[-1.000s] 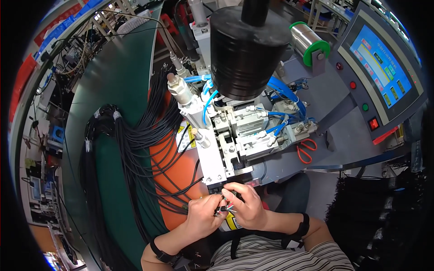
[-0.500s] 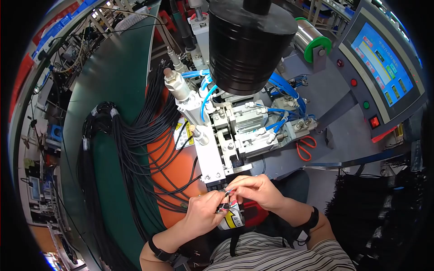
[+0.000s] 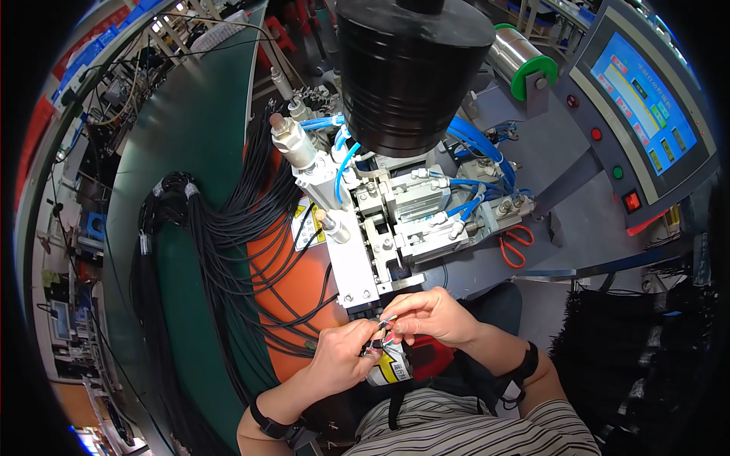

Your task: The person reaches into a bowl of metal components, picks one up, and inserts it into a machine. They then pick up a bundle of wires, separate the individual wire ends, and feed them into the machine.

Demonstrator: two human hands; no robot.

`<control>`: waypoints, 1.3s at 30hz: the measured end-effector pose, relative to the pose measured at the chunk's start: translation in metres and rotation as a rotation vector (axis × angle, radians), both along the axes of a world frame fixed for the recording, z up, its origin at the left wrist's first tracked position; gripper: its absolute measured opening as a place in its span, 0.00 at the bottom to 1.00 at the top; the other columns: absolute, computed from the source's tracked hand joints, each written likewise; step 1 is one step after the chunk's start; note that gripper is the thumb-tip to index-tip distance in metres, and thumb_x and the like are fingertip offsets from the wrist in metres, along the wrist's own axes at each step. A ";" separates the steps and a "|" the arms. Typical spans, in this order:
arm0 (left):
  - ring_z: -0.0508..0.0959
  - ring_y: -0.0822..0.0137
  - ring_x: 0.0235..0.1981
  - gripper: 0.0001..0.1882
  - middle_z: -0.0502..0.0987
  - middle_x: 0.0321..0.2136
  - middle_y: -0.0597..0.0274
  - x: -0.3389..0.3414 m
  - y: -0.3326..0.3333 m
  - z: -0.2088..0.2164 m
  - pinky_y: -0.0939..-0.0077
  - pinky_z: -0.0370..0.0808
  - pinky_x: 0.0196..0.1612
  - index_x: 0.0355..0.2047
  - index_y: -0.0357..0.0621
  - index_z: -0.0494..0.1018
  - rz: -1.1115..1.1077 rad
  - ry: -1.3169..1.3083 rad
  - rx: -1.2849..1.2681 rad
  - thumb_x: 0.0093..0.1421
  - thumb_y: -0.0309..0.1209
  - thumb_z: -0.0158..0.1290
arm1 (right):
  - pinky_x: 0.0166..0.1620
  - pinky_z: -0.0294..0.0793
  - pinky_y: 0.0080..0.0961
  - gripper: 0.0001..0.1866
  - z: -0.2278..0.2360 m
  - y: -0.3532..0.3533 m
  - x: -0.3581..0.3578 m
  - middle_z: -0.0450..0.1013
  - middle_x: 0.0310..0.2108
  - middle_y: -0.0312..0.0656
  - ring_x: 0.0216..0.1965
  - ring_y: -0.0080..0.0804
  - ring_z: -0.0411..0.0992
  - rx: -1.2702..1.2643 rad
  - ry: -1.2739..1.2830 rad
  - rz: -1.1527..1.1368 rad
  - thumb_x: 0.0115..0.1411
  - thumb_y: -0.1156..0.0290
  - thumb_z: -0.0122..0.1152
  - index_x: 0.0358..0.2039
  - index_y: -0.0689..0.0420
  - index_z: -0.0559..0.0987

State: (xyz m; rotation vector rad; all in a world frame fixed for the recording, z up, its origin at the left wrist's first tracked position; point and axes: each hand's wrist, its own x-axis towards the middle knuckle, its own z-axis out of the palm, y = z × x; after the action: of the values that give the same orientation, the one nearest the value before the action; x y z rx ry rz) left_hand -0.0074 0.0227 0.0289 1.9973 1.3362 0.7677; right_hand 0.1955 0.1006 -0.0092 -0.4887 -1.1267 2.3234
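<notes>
Several wires [image 3: 390, 339] sit pinched by the left hand [image 3: 341, 353], fingers curled, and the right hand [image 3: 436, 316], thumb near fingertips, by the near end of the machine [image 3: 351, 272].

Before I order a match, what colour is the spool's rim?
The spool rim is green, clearest in the head view.

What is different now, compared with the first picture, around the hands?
The right hand moved up and slightly rightward in the picture, uncovering more of the yellow-and-white label and of a red item below. Both hands still hold thin coloured wires; the left hand stays nearly in place. The black cables lie as before.
</notes>
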 end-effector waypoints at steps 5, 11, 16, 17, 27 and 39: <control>0.78 0.54 0.25 0.15 0.76 0.26 0.54 0.001 -0.001 0.003 0.67 0.74 0.26 0.38 0.37 0.73 -0.006 0.017 0.017 0.47 0.21 0.59 | 0.31 0.76 0.16 0.09 0.002 0.000 0.000 0.75 0.40 0.45 0.32 0.24 0.76 0.120 -0.060 -0.030 0.61 0.82 0.58 0.42 0.67 0.80; 0.77 0.55 0.22 0.14 0.74 0.23 0.56 0.002 0.002 0.011 0.66 0.73 0.24 0.35 0.38 0.73 -0.068 0.111 0.010 0.46 0.23 0.60 | 0.29 0.75 0.16 0.06 0.000 -0.001 0.001 0.76 0.38 0.42 0.29 0.22 0.76 0.245 -0.118 -0.071 0.61 0.81 0.59 0.38 0.66 0.80; 0.76 0.58 0.24 0.20 0.74 0.26 0.57 0.007 -0.010 0.008 0.67 0.73 0.25 0.38 0.39 0.74 -0.017 0.323 0.096 0.42 0.24 0.62 | 0.24 0.73 0.22 0.02 0.022 -0.009 -0.004 0.74 0.30 0.39 0.23 0.27 0.75 1.040 -0.477 -0.290 0.55 0.78 0.63 0.29 0.62 0.79; 0.76 0.58 0.24 0.20 0.74 0.26 0.57 0.008 -0.009 0.009 0.67 0.73 0.25 0.38 0.39 0.74 -0.018 0.322 0.095 0.42 0.24 0.62 | 0.23 0.73 0.23 0.02 0.026 -0.011 -0.005 0.73 0.28 0.38 0.21 0.30 0.74 1.335 -0.607 -0.379 0.53 0.77 0.64 0.27 0.60 0.78; 0.74 0.66 0.31 0.29 0.71 0.32 0.62 0.005 -0.003 0.010 0.74 0.74 0.31 0.50 0.37 0.73 -0.020 0.453 0.226 0.43 0.25 0.56 | 0.23 0.72 0.31 0.03 0.012 -0.009 -0.005 0.70 0.25 0.39 0.20 0.38 0.72 1.331 -0.678 -0.365 0.53 0.74 0.62 0.26 0.60 0.77; 0.70 0.68 0.27 0.24 0.67 0.29 0.64 0.012 0.002 0.022 0.76 0.71 0.27 0.49 0.35 0.73 -0.147 0.627 0.257 0.50 0.28 0.52 | 0.23 0.72 0.30 0.05 0.014 -0.016 -0.007 0.71 0.28 0.40 0.21 0.37 0.73 1.373 -0.755 -0.357 0.54 0.74 0.62 0.30 0.60 0.77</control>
State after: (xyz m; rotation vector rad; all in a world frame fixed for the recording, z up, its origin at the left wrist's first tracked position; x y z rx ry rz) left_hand 0.0047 0.0248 0.0506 2.6471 1.4468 0.2508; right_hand 0.1882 0.0850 0.0050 -0.8674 -2.3314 0.6350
